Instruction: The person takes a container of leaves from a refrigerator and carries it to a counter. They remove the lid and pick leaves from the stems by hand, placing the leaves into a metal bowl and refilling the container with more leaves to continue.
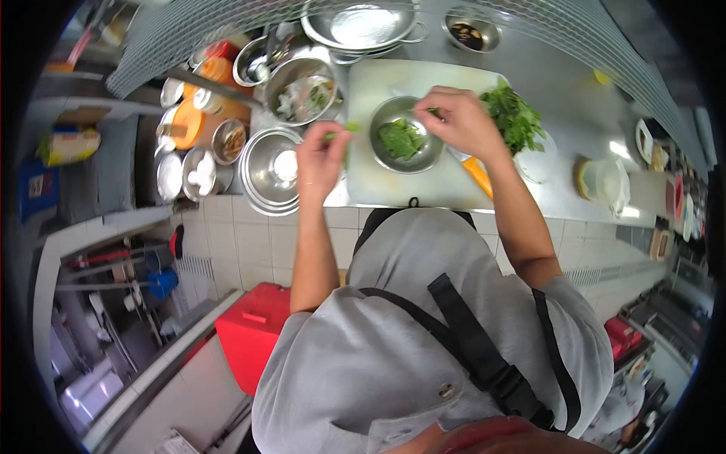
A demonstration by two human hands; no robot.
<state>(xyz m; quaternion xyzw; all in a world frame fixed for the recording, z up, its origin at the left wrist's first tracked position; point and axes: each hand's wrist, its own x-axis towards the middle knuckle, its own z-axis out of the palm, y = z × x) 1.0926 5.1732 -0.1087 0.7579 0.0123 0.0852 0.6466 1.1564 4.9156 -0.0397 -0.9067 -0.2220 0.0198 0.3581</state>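
Note:
A steel bowl [376,155] holding green leaves [401,140] stands on the white cutting board [461,76]. My left hand [321,157] is left of this bowl, at the board's edge, its fingers pinched on a bit of green stem [330,136]. Over the bowl's right rim, my right hand [460,121] pinches a small green piece. A bunch of leafy greens [516,117] lies on the board's right side, just beyond my right hand. The orange-handled knife [478,178] rests below my right wrist, its blade partly hidden.
Nested steel bowls [253,193] stand beside my left wrist. Behind them are a bowl of scraps [276,76], small bowls and orange-lidded containers [187,125]. A colander [359,30] and a bowl of dark sauce [466,34] are at the back. A clear tub [605,181] stands right.

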